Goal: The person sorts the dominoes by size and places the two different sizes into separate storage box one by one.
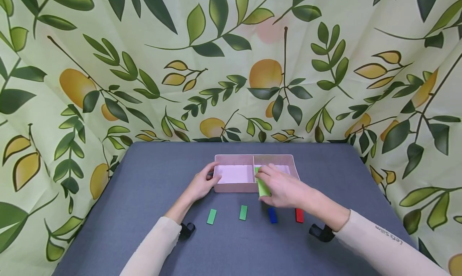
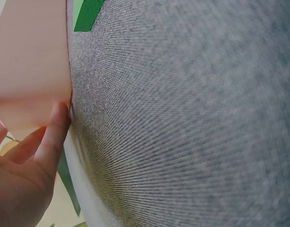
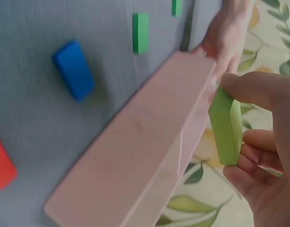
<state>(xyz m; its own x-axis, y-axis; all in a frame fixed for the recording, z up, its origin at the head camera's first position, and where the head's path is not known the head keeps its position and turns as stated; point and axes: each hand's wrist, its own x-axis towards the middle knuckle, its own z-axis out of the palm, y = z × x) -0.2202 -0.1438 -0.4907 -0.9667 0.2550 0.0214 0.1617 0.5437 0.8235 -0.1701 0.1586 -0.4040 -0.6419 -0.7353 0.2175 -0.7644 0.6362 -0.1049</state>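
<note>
A lime green block is pinched between the thumb and fingers of my right hand. In the head view it overlaps the front wall of the pink two-compartment box, near the divider. The right wrist view shows the block held above the rim, apart from the box. At the box's left end, my left hand touches the wall with fairly straight fingers; the left wrist view shows a fingertip against the pink side. The right compartment is partly hidden behind my right hand.
In front of the box lie two green blocks, a blue block and a red block on the grey cloth. A leaf-patterned curtain surrounds the table's back and sides.
</note>
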